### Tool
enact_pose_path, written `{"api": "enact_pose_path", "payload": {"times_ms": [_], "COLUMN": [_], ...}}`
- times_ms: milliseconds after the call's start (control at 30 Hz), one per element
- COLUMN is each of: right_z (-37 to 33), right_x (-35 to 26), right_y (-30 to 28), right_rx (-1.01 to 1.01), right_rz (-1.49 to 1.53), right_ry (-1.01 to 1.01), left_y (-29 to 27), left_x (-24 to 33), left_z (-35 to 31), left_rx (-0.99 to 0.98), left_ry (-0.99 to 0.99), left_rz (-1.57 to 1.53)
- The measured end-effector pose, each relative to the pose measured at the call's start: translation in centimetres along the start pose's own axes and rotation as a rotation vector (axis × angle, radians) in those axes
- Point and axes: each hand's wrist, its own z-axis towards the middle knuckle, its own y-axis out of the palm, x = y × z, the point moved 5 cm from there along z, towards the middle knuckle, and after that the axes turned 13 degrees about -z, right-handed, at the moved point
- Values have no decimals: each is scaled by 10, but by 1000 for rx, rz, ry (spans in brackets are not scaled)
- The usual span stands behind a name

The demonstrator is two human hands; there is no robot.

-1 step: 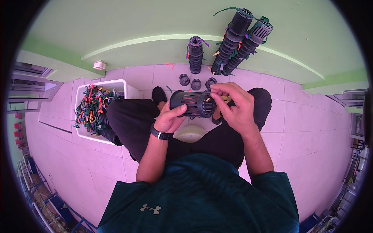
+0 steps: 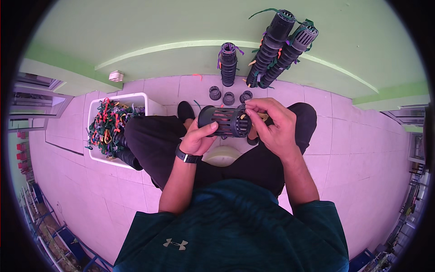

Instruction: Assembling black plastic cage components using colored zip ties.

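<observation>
A black slotted plastic net pot (image 2: 229, 121) lies on its side above my lap. My left hand (image 2: 199, 138) is wrapped round its left part, the thumb along the slots. At the pot's right end my right hand (image 2: 276, 124) is closed in a pinch, thumb against forefinger. What sits between those fingertips is too small to make out. A short yellowish strip (image 2: 243, 116) shows at that end, just beside the fingertips. From the pot's left rim sticks a thin dark green strip (image 2: 197, 104).
Several small black net pots (image 2: 229, 98) stand on the tiled floor ahead. Behind them, stacked pots with coloured strips (image 2: 229, 65) and two taller stacks (image 2: 274, 45) lean near the green wall. At left, a white bin (image 2: 154, 107) holds a heap of coloured strips (image 2: 108, 122).
</observation>
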Motion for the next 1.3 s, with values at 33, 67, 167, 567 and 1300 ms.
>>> {"api": "enact_pose_path", "payload": {"times_ms": [33,67,167,567,1300], "right_z": [-4,-6,-10,-5,9], "right_x": [1,1,-2,32,-13], "right_y": [1,1,3,39,25], "right_rx": [32,64,62,-396,-113], "right_rz": [-3,-7,-12,360,-263], "right_ry": [-32,-63,-50,234,-336], "left_y": [-1,-2,-1,-18,-63], "left_x": [-1,-1,-3,-3,26], "left_z": [1,1,0,-3,-8], "left_rx": [-6,-6,-7,-33,89], "left_ry": [1,0,-16,-148,-93], "left_rz": [-27,-27,-34,50,-46]}}
